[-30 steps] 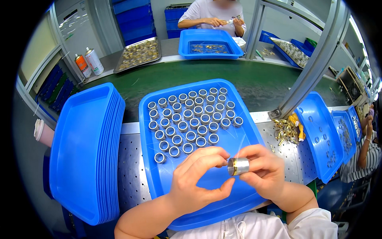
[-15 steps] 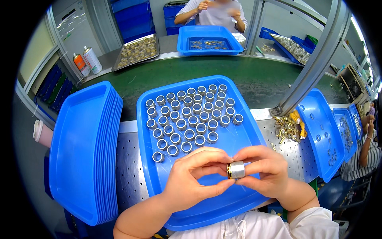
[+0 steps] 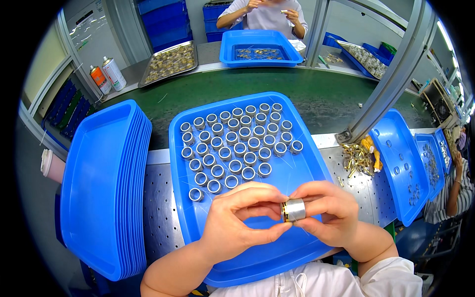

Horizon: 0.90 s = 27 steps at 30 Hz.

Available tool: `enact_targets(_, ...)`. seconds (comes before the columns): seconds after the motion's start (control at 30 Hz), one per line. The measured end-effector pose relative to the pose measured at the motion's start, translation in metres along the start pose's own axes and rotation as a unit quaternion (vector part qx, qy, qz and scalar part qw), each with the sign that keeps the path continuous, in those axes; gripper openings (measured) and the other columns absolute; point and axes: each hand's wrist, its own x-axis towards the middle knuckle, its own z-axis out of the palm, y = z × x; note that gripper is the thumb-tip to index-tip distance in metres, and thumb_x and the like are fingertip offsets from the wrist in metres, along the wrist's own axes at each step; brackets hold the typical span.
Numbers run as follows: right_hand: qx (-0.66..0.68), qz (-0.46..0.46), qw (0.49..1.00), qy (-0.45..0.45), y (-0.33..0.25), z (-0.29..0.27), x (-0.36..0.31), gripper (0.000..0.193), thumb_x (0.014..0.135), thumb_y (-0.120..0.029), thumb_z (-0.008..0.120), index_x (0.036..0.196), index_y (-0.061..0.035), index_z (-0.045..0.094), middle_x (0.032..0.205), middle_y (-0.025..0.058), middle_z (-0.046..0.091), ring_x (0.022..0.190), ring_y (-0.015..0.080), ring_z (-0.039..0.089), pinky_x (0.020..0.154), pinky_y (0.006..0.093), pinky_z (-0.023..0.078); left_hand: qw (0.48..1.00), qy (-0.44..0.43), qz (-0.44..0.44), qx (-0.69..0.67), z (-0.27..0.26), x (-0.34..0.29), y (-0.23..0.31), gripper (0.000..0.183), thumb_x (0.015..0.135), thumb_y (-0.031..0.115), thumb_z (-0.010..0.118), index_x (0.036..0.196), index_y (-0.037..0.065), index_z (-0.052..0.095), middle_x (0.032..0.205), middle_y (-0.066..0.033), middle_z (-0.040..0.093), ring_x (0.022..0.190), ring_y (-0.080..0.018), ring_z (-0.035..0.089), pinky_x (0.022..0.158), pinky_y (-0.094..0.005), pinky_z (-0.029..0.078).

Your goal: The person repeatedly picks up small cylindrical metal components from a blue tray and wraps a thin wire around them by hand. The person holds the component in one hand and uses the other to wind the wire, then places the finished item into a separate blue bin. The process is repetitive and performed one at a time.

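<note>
Between my two hands, over the near part of a blue tray (image 3: 203,265), is a short silver metal cylinder (image 3: 295,210) with a brass-coloured rim at its left end. My left hand (image 3: 245,215) pinches that brass end with thumb and fingers. From the other side, the thumb and fingers of my right hand (image 3: 330,213) grip the silver body. Thin clear strands stick out near the piece. Farther back in the tray stand several rows of metal rings (image 3: 240,148), open ends up, with fine strands among them.
A stack of blue trays (image 3: 106,193) stands at left. Loose brass parts (image 3: 357,159) and a yellow cloth (image 3: 372,148) lie right, by a metal post (image 3: 391,74) and another blue tray (image 3: 402,173). Beyond the green belt (image 3: 213,81), a co-worker (image 3: 269,17) handles small parts.
My hands stay nearly in place, and the cylinder is turned slightly between my fingers. Across the belt, the co-worker's hands have moved, and one now shows a small part.
</note>
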Motion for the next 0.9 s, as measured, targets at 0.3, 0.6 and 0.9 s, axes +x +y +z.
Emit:
enact_targets(0.3,-0.005,0.029,1.000,0.000,0.000,0.000,-0.001,0.022,0.068,0.002,0.075,0.088,-0.0020,0.068,0.099,0.0143,0.063,0.085,0.0211,0.064,0.072,0.0292,0.054,1.000,-0.011,-0.012,0.000,-0.002,0.001,0.000,0.043,0.061,-0.014,0.073,0.101,-0.008,0.061,0.104,-0.0162,0.058,0.093,-0.0215,0.063,0.082,-0.0319,0.056)
enact_targets(0.6,-0.007,0.037,0.999,0.013,0.001,0.001,-0.002,0.019,0.070,0.001,0.074,0.087,-0.0022,0.068,0.099,0.0145,0.064,0.086,0.0218,0.064,0.072,0.0296,0.053,0.997,0.043,-0.055,-0.028,0.004,0.001,0.004,0.043,0.061,-0.013,0.073,0.101,-0.006,0.060,0.103,-0.0162,0.058,0.093,-0.0209,0.063,0.082,-0.0312,0.055)
enact_targets(0.9,-0.066,0.017,0.996,0.059,0.000,0.005,-0.004,0.023,0.066,0.000,0.077,0.087,-0.0033,0.069,0.098,0.0130,0.064,0.084,0.0208,0.064,0.070,0.0281,0.054,0.979,0.043,0.113,0.163,0.004,0.000,-0.007,0.023,0.065,-0.007,0.072,0.085,0.001,0.065,0.098,-0.0087,0.062,0.080,-0.0140,0.064,0.070,-0.0252,0.055)
